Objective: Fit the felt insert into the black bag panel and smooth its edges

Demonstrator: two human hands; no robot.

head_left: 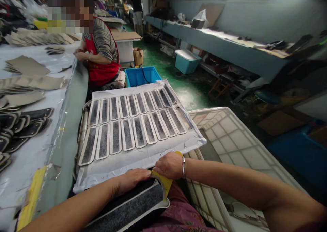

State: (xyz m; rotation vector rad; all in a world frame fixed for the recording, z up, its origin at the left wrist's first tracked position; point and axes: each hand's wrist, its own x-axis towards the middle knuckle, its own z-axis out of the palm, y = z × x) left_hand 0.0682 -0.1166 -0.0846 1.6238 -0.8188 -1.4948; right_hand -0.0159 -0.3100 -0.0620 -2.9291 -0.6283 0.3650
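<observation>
A long dark grey padded piece (133, 208) with a pale border lies across my lap, its right end curling up. My left hand (129, 181) rests along its far edge, fingers together and bent over the dark material; the thumb is hidden. At the piece's right end, my right hand (170, 165) is closed around a yellow sheet-like strip (163, 182), which bends down against the pale border. My left fingertips touch the yellow strip near my right hand. Just beyond, a white-covered board (114, 164) bears two rows of similar dark strips with pale borders (140, 132).
A white plastic crate (227, 136) stands to the right. On the left, a white-covered table (55, 106) carries stacked beige pieces (25, 65) and black pieces (28, 123). A person in a red apron (102, 68) sits beyond, near a blue bin (143, 76). A long bench (217, 41) follows the wall.
</observation>
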